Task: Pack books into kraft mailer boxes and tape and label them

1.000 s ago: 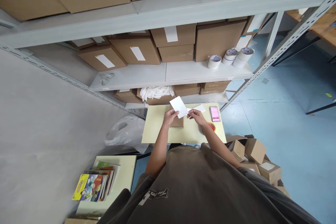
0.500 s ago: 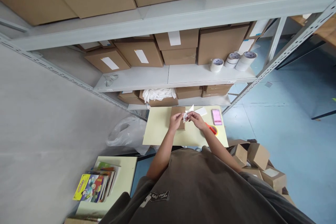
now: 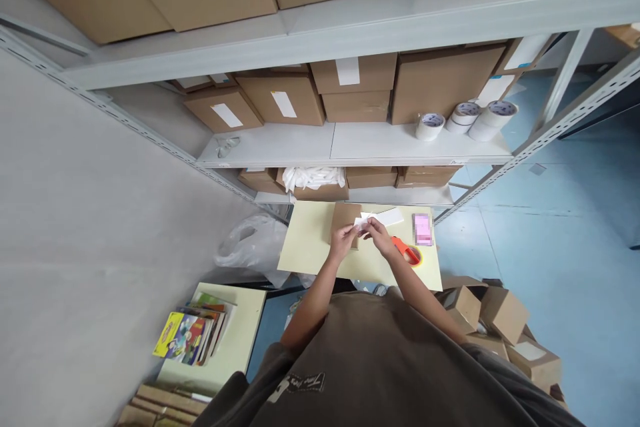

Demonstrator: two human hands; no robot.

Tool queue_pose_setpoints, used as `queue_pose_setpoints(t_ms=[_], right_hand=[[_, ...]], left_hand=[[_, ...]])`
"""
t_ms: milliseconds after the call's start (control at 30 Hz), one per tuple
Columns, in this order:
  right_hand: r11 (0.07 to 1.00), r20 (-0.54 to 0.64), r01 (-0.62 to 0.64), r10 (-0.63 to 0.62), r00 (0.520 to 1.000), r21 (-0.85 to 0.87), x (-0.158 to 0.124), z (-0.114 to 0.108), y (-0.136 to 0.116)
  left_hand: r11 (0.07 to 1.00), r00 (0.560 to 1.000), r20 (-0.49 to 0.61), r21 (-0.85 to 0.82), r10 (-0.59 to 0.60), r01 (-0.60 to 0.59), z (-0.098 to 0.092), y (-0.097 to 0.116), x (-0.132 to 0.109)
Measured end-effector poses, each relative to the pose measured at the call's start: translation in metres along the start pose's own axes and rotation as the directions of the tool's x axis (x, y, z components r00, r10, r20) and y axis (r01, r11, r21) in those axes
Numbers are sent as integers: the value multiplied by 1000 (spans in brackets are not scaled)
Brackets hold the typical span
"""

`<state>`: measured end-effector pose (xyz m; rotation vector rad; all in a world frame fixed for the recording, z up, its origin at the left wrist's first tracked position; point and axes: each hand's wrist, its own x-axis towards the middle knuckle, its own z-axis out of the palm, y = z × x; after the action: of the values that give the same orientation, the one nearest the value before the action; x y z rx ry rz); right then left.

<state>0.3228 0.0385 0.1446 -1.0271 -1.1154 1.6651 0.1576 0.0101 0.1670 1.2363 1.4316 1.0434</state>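
A small white piece of paper (image 3: 359, 221), perhaps a label, is pinched between the fingers of my left hand (image 3: 343, 242) and my right hand (image 3: 378, 235). Both hands are closed on it, fingertips nearly meeting. Beneath them a flat brown cardboard box (image 3: 343, 214) lies on the pale yellow table (image 3: 305, 240), partly covered by my left hand. Behind my right hand is a white strip of paper (image 3: 391, 216). Close to my right forearm rests an orange-red tool (image 3: 401, 246) with a yellow-rimmed roll (image 3: 417, 255), its kind unclear. A pink blurred item (image 3: 423, 229) sits farther right.
Grey shelving (image 3: 300, 159) rises past the table, loaded with cartons (image 3: 280, 100) and rolls of white tape (image 3: 431, 127). Open boxes (image 3: 505, 313) are heaped on the floor at right. At left are a plastic bag (image 3: 250, 247) and a side table with books (image 3: 193, 333).
The white paper, which stood upright between my fingers, is now tilted lower and flatter. My hands stay together over the box. The whole view has shifted slightly.
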Motion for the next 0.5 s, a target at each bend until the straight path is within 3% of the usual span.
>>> queue_pose_setpoints(t_ms=[133,200,300,333,400,433,500], right_hand=[[999,8,42,-42,999,-15,6,12,0],[999,25,41,-41,999,16,12,17,0],[996,-14,0,1,1000,86,23,19,0],[995,-58,-5,10,998,99,28,19,0],[995,-173,-2,19,985,97,40,21,3],[996,-227,-3,23,974,90,48,24,5],[995,-310,-10,42,950,103,66,34,13]], left_hand=[[992,999,-42,-127,-26,20,-3,-10,2],[966,990,-95,-247,-103,76,-18,-17,12],[902,920,-303,-418,-247,105,-67,-26,37],[889,870,-405,-452,-282,78,-89,-28,47],[894,722,-613,-448,-323,19,-133,-33,63],[907,684,-661,-422,-307,-1,-152,-36,69],[937,700,-676,-349,-229,-31,-180,-42,75]])
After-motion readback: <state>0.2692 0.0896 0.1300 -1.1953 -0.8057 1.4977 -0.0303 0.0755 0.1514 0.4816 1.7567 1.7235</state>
